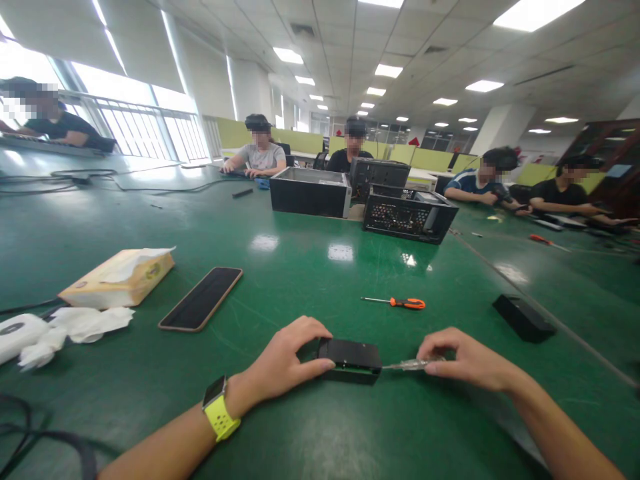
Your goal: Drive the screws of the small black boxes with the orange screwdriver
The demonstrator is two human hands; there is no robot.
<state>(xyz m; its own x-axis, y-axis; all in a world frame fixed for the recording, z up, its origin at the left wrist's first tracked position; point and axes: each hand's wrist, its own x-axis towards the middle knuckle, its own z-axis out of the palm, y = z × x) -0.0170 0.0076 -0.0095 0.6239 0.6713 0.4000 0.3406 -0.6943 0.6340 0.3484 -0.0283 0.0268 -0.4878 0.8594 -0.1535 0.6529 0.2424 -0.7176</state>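
Note:
My left hand (287,357) grips the left end of a small black box (353,360) lying on the green table (310,267); a yellow-strapped watch sits on that wrist. My right hand (463,360) pinches a clear-handled screwdriver (407,365) whose tip meets the box's right side. An orange-handled screwdriver (397,303) lies a little beyond the box, untouched.
A phone (201,298), a tissue box (120,277), crumpled tissues (80,328) and a white device (17,333) lie at left. A black block (523,318) rests at right. Computer cases (310,192) (407,213) stand mid-table. Several people sit along the far side.

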